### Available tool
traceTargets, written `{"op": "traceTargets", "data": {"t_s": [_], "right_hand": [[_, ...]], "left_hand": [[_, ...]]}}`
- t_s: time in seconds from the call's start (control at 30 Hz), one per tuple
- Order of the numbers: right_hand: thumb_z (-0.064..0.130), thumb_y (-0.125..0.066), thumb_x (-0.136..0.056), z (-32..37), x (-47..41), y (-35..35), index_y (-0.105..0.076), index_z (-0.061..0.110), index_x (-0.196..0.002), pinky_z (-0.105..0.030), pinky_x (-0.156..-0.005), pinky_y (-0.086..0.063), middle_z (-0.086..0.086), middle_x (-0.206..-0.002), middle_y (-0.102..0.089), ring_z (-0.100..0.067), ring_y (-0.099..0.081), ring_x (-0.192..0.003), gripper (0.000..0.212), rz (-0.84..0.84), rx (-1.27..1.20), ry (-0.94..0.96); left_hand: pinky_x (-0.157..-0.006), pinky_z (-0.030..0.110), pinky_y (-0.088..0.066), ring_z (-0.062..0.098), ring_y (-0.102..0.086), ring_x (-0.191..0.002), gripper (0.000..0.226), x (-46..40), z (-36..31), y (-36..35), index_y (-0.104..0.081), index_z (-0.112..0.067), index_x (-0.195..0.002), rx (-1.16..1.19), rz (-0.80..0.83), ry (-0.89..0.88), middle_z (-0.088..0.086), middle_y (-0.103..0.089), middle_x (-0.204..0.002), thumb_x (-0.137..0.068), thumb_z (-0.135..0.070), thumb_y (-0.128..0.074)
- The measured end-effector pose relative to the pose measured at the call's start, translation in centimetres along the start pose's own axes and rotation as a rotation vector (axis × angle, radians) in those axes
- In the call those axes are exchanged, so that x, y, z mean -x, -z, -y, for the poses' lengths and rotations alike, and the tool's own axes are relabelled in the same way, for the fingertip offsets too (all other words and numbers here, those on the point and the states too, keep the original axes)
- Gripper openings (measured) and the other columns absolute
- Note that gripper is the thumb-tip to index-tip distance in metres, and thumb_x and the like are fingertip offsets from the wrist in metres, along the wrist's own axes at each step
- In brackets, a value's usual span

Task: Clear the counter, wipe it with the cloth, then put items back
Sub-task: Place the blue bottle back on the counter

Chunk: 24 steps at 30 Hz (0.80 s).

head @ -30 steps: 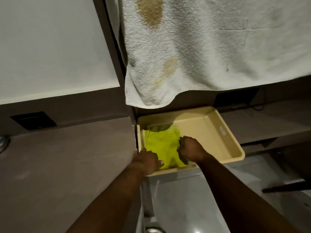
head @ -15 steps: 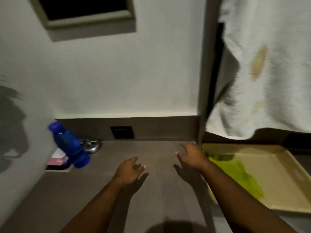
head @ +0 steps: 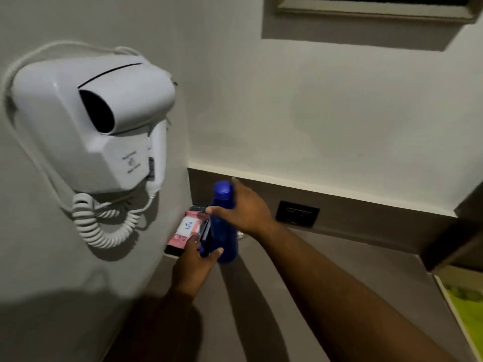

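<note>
A blue bottle (head: 224,231) stands tilted in the far left corner of the brown counter (head: 339,278). My right hand (head: 248,210) wraps its upper part, thumb across the front and fingers behind the cap. My left hand (head: 194,262) reaches in lower with straight fingers, thumb beside the bottle's base and fingertips on a pink wipes pack (head: 188,227) lying in a black holder (head: 173,250). At the right edge lies the green cloth (head: 467,299) in a cream tray (head: 452,313).
A white wall-mounted hair dryer (head: 91,126) with a coiled cord (head: 104,228) hangs on the left wall just above the corner. A black socket plate (head: 298,213) sits in the backsplash. A bit of a shiny metal object (head: 241,235) shows behind the bottle.
My view swung left from the tray to the counter corner. Both hands left the green cloth in the tray, crossed the counter and reached the blue bottle and wipes pack.
</note>
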State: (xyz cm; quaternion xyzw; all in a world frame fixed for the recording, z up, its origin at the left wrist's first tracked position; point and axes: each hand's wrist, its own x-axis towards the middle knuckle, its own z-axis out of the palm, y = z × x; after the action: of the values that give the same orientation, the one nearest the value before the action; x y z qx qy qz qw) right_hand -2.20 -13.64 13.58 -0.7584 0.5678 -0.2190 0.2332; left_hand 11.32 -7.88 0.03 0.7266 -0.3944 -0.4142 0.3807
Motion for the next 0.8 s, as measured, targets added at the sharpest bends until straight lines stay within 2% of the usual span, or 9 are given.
{"op": "traceTargets", "data": {"t_s": [0.1,0.17,0.23,0.37,0.43,0.53,0.63,0.7,0.8], "right_hand": [[0.057,-0.070,-0.075,1.1,-1.8,-2.5,-0.042,0.021,-0.130,-0.034,-0.084,-0.049,-0.004,-0.123,-0.056,-0.019,-0.058,-0.103,0.072,-0.102,0.009,-0.033],[0.046,-0.070,-0.080,1.3,-2.5,-3.1,-0.045,0.022,-0.125,-0.029,-0.079,-0.045,-0.003,-0.120,-0.057,-0.013,-0.053,-0.094,0.056,-0.171,0.004,-0.060],[0.041,-0.070,-0.083,1.0,-2.8,-3.0,-0.048,0.022,-0.124,-0.027,-0.080,-0.042,-0.002,-0.118,-0.059,-0.010,-0.049,-0.092,0.050,-0.215,-0.004,-0.059],[0.038,-0.071,-0.082,-0.2,-1.1,-1.5,-0.052,0.022,-0.121,-0.031,-0.087,-0.052,0.000,-0.114,-0.062,-0.010,-0.053,-0.094,0.046,-0.279,-0.049,-0.056],[0.038,-0.072,-0.081,-1.4,0.2,0.3,-0.053,0.021,-0.120,-0.035,-0.087,-0.055,0.000,-0.113,-0.063,-0.011,-0.056,-0.095,0.047,-0.328,-0.088,-0.062],[0.040,-0.073,-0.080,-3.3,2.3,4.1,-0.053,0.020,-0.123,-0.031,-0.084,-0.054,0.001,-0.114,-0.064,-0.012,-0.057,-0.097,0.051,-0.371,-0.097,-0.064],[0.039,-0.075,-0.079,-5.4,3.9,8.5,-0.052,0.020,-0.127,-0.029,-0.085,-0.052,0.000,-0.118,-0.063,-0.012,-0.054,-0.098,0.056,-0.338,-0.043,-0.085],[0.039,-0.075,-0.078,-7.4,5.1,11.4,-0.050,0.020,-0.129,-0.032,-0.088,-0.053,-0.001,-0.121,-0.062,-0.013,-0.055,-0.101,0.060,-0.322,0.002,-0.128],[0.040,-0.076,-0.077,-12.4,7.8,16.1,-0.050,0.021,-0.129,-0.034,-0.088,-0.055,0.000,-0.120,-0.062,-0.016,-0.058,-0.104,0.062,-0.365,0.016,-0.230]], "left_hand": [[-0.104,0.046,-0.043,0.022,-0.050,-0.128,0.084,-1.4,-0.7,0.6,-0.030,-0.037,-0.142,-0.024,0.063,-0.024,-0.002,-0.049,-0.143,-0.073,-0.038,-0.077],[-0.105,0.046,-0.041,0.024,-0.046,-0.132,0.085,-2.1,-1.1,0.3,-0.030,-0.034,-0.144,-0.033,0.103,-0.033,0.000,-0.047,-0.145,-0.074,-0.032,-0.078],[-0.108,0.049,-0.039,0.026,-0.045,-0.133,0.084,-2.6,-1.6,-0.2,-0.031,-0.030,-0.144,-0.033,0.138,-0.034,0.002,-0.047,-0.144,-0.074,-0.026,-0.078],[-0.104,0.044,-0.041,0.025,-0.050,-0.126,0.074,-3.0,-2.9,-1.5,-0.039,-0.026,-0.137,-0.102,0.203,-0.089,0.003,-0.053,-0.137,-0.074,-0.023,-0.078],[-0.103,0.041,-0.040,0.024,-0.050,-0.126,0.078,-2.8,-3.7,-2.7,-0.039,-0.027,-0.136,-0.155,0.216,-0.139,0.001,-0.053,-0.136,-0.071,-0.025,-0.081],[-0.102,0.038,-0.039,0.020,-0.050,-0.126,0.083,-1.2,-5.5,-5.8,-0.038,-0.028,-0.134,-0.223,0.260,-0.223,-0.001,-0.053,-0.136,-0.065,-0.028,-0.084],[-0.083,0.029,-0.041,0.018,-0.055,-0.104,0.081,1.4,-8.2,-10.6,-0.040,-0.025,-0.130,-0.258,0.345,-0.239,0.001,-0.056,-0.127,-0.064,-0.036,-0.085],[-0.072,0.027,-0.038,0.013,-0.050,-0.088,0.074,3.1,-10.0,-14.1,-0.044,-0.022,-0.127,-0.260,0.392,-0.247,0.003,-0.059,-0.121,-0.067,-0.036,-0.084],[-0.076,0.030,-0.043,0.015,-0.052,-0.094,0.077,6.2,-12.3,-20.4,-0.042,-0.023,-0.129,-0.218,0.493,-0.247,0.003,-0.058,-0.123,-0.065,-0.031,-0.085]]}}
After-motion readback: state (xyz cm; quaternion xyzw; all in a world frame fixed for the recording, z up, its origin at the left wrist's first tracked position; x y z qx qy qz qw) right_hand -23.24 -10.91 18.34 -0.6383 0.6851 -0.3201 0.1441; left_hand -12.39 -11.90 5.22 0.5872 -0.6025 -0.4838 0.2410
